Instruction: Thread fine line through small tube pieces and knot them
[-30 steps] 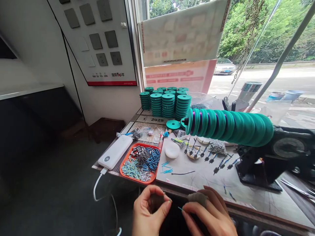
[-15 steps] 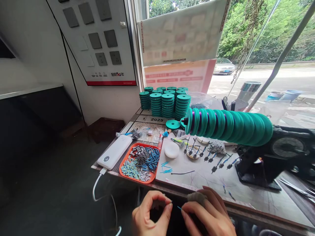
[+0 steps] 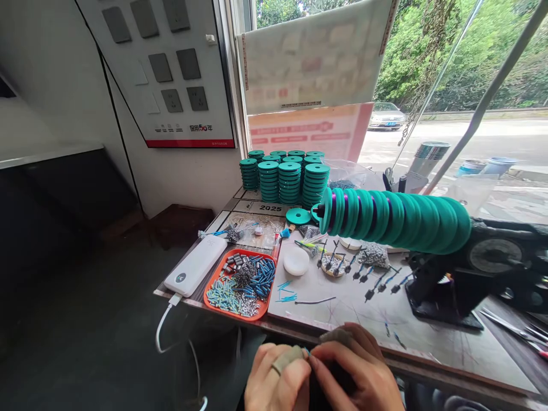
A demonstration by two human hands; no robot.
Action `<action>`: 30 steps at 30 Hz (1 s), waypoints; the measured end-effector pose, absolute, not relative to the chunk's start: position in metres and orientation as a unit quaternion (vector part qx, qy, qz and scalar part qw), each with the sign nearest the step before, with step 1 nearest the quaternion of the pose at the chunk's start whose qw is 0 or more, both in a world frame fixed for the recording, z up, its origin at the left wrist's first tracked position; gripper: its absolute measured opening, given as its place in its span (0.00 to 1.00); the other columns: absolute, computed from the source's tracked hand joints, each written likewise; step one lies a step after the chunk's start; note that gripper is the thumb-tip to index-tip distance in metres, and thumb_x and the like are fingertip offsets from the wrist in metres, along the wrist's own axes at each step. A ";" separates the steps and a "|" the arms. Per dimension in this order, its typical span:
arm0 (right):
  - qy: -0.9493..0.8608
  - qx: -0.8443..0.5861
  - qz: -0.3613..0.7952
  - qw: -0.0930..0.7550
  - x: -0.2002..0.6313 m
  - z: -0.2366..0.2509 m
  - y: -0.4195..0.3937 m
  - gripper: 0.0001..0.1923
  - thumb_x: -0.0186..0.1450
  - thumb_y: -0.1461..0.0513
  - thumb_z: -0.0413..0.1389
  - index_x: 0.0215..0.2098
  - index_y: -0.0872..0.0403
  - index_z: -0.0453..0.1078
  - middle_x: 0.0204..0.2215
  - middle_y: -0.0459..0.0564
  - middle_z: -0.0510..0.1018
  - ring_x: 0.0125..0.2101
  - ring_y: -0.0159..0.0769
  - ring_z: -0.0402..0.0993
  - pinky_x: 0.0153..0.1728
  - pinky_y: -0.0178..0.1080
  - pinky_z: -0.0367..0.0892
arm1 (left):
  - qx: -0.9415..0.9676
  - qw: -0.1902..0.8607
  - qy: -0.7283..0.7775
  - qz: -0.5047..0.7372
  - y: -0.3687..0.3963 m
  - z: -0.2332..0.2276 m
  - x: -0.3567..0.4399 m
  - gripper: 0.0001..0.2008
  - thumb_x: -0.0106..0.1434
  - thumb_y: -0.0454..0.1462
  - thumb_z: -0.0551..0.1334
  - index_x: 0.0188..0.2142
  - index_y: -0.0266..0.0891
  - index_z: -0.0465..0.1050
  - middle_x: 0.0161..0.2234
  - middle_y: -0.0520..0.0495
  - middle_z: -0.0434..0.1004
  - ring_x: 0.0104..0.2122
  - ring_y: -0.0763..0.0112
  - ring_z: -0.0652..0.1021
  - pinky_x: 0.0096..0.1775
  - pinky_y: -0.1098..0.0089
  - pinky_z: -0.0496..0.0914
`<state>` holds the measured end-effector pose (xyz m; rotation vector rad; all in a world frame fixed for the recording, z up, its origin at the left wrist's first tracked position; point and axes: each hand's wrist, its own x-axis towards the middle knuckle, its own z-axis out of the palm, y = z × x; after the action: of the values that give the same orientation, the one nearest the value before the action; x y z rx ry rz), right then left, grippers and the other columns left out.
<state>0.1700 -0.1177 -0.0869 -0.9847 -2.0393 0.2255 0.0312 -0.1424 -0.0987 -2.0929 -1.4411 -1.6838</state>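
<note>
The right hand (image 3: 357, 368) pinched a tiny blue piece (image 3: 306, 352) at its fingertips. The left hand (image 3: 277, 379) curled its fingers close by the piece's other side; I couldn't tell what they gripped, or which way the piece pointed.

Tray (image 3: 233, 315): front left of the table (image 3: 317, 311), parts (image 3: 244, 277) inside
Power bank (image 3: 197, 265): just left of the tray
Spool stacks (image 3: 268, 184): rear, behind the tray
Winder (image 3: 492, 257): right, bearing a row of spools (image 3: 398, 221)
Disc (image 3: 296, 261): right of the tray
Left hand (image 3: 278, 377), right hand (image 3: 359, 368): side by side at the front edge
</note>
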 end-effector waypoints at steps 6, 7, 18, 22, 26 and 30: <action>-0.799 -0.445 0.125 0.384 0.169 -0.081 -0.103 0.07 0.62 0.66 0.52 0.27 0.51 0.68 0.22 0.44 0.73 0.27 0.35 0.70 0.26 0.35 0.64 | -0.673 0.039 -0.505 -0.539 -0.142 -0.114 0.021 0.09 0.59 0.27 0.57 0.32 0.44 0.68 0.30 0.50 0.79 0.29 0.70 0.77 0.33 0.71 0.71; -0.794 -0.459 0.127 0.379 0.169 -0.080 -0.100 0.08 0.62 0.66 0.52 0.26 0.51 0.68 0.21 0.45 0.73 0.26 0.35 0.70 0.25 0.35 0.64 | -0.673 0.041 -0.516 -0.528 -0.142 -0.118 0.018 0.09 0.59 0.27 0.58 0.32 0.44 0.69 0.30 0.50 0.78 0.29 0.70 0.77 0.32 0.71 0.71; -0.815 -0.530 0.146 0.184 0.159 -0.059 -0.072 0.08 0.53 0.69 0.56 0.19 0.52 0.70 0.18 0.44 0.72 0.25 0.38 0.70 0.23 0.35 0.56 | -0.781 0.143 -0.517 -0.320 -0.135 -0.116 0.014 0.16 0.67 0.33 0.46 0.50 0.31 0.64 0.16 0.55 0.70 0.15 0.73 0.71 0.19 0.71 0.62; -0.798 -0.559 0.184 0.130 0.154 -0.048 -0.067 0.08 0.54 0.69 0.56 0.20 0.53 0.71 0.20 0.46 0.74 0.26 0.38 0.70 0.24 0.35 0.54 | -0.781 0.197 -0.517 -0.290 -0.131 -0.108 0.015 0.16 0.68 0.31 0.43 0.46 0.28 0.67 0.13 0.57 0.66 0.13 0.74 0.70 0.18 0.71 0.61; -0.800 -0.557 0.193 0.116 0.153 -0.045 -0.066 0.08 0.54 0.69 0.56 0.20 0.53 0.71 0.19 0.46 0.74 0.27 0.38 0.71 0.24 0.34 0.54 | -0.771 0.208 -0.531 -0.282 -0.130 -0.108 0.013 0.16 0.66 0.29 0.44 0.45 0.28 0.67 0.13 0.57 0.66 0.12 0.75 0.70 0.18 0.72 0.61; -0.804 -0.551 0.186 0.125 0.153 -0.047 -0.066 0.08 0.54 0.68 0.56 0.20 0.53 0.71 0.19 0.46 0.74 0.26 0.38 0.70 0.24 0.34 0.54 | -0.770 0.215 -0.534 -0.275 -0.130 -0.108 0.012 0.16 0.65 0.28 0.45 0.44 0.30 0.68 0.13 0.57 0.65 0.12 0.75 0.69 0.18 0.71 0.59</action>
<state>0.1534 -0.0655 -0.0466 -1.6058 -2.3426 0.5419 0.0121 -0.1305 -0.1075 -2.1351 -1.4825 -0.7633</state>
